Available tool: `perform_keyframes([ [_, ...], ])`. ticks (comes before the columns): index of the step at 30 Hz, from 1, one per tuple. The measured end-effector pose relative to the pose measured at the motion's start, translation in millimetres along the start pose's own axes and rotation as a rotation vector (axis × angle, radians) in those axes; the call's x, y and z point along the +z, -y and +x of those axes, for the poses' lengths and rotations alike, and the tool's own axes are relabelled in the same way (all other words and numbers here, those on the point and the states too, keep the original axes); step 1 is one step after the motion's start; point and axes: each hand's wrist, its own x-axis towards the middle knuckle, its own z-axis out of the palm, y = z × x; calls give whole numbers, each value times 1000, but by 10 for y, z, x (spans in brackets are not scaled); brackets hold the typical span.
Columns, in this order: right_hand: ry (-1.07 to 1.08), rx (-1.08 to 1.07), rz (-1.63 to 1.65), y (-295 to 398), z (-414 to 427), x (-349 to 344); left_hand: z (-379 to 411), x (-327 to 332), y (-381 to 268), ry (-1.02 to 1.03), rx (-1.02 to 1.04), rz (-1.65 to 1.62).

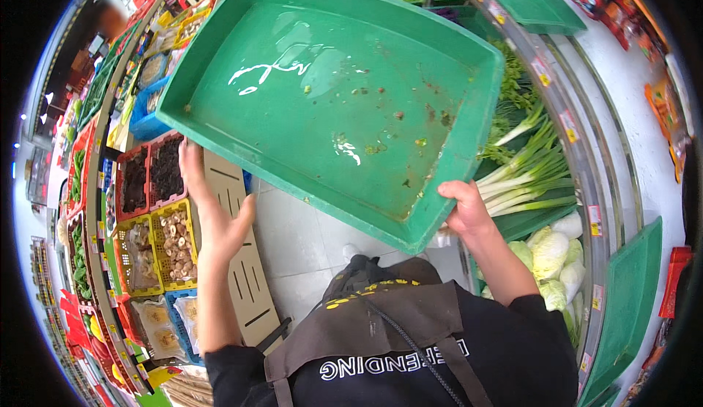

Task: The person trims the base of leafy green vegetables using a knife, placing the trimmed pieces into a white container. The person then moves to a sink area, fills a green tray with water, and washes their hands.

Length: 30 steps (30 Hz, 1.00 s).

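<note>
A large green plastic tray (307,127) hangs in front of me at a tilt. Water pools in it, and bits of leaf and dirt lie mostly towards its right end. My right hand (467,206) grips the near right corner, thumb over the rim, with the other fingers hidden beneath. My left hand (217,209) is spread beside the near left edge, thumb standing away from the tray. Its fingertips come up to the rim; whether they touch it I cannot tell.
Left, a shelf carries yellow baskets of mushrooms (178,242) and red baskets of dark fungus (165,168). To the right lie leeks (522,179) and Chinese cabbages (549,256), with another green tray (623,308) beyond the shelf rail. Grey tiled floor (296,231) shows below.
</note>
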Motion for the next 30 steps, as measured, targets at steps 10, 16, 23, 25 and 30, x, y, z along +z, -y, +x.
perform_keyframes([
  [10, 72, 421, -96, -912, 1027, 537, -507, 313, 1354, -202, -1000, -1503],
  [16, 111, 653, 10, -1436, 2220, 631, 236, 502, 2142, -466, -1069, -1371],
  [23, 78, 709, -393, -1484, 3851, 671, 1019, 418, 3229, -668, -933, -1288],
  [25, 84, 716, -448, -1270, 4309, 499, 1397, 468, 3377, -760, -942, -1206],
  [30, 174, 795, -663, -1086, 5687, 847, 2319, 630, 3943, -899, -945, -1125],
])
